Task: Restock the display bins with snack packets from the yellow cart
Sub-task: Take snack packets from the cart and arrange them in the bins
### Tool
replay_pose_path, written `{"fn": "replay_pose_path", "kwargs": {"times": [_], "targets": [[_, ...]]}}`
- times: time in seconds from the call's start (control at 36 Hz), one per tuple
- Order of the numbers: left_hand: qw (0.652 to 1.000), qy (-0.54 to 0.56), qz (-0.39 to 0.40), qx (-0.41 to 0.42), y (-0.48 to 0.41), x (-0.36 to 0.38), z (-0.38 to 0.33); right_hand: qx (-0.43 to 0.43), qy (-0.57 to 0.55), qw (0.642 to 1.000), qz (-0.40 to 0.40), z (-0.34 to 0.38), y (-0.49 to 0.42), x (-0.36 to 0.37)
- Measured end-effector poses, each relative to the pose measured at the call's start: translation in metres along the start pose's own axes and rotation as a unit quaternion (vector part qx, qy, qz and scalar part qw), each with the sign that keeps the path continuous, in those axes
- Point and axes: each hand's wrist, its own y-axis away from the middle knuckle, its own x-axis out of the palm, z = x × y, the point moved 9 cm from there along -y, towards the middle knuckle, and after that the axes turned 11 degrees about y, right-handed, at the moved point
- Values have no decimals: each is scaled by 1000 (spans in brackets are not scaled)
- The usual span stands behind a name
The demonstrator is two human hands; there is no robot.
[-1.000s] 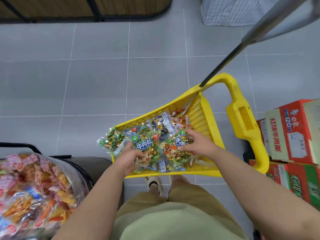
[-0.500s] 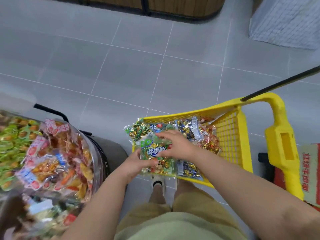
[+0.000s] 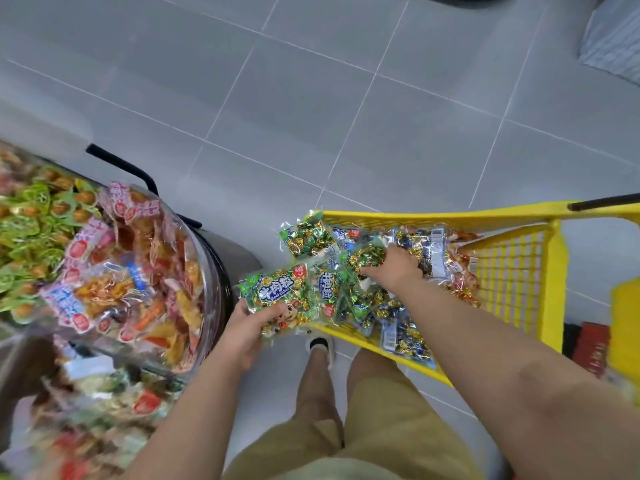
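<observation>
The yellow cart stands at the right, holding several green, blue and red snack packets. My left hand grips a green snack packet by its lower edge, just left of the cart's rim. My right hand reaches into the cart and its fingers curl round another green packet on the pile. The clear round display bins at the left are heaped with pink, orange and green packets.
Grey tiled floor stretches ahead. A black bar juts out behind the bins. A black rod crosses the cart's far rim. Red boxes sit at the right, beyond the cart. My legs and a shoe are below.
The view has swung left, bringing more of the bins into sight. My left hand has drawn its green packet out over the cart's left rim, and my right hand has shifted to another packet.
</observation>
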Motion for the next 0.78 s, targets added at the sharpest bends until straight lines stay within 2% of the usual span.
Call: {"fn": "replay_pose_path", "kwargs": {"times": [0.08,0.17,0.25,0.33,0.47,0.61,0.69,0.78], "targets": [[1000,8,5,-4,-4,-5,1,35,56,998,3,-4,-1,1],[1000,12,-9,-17,-7,-13,1,40,51,998,19,-3,-5,7],[999,14,-23,-26,-10,-20,2,47,0,998,35,-5,-3,8],[999,16,-18,-23,-7,-21,-2,46,-47,998,19,-11,5,0],[1000,-3,-15,-16,5,-18,-10,80,-236,968,24,-39,24,1],[1000,-3,-11,8,16,-7,-12,72,-260,961,66,-58,45,8],[1000,8,-17,16,21,0,-5,72,-321,941,81,-62,55,3],[999,20,-19,29,32,7,-2,35,-348,931,101,-54,65,-10]]}}
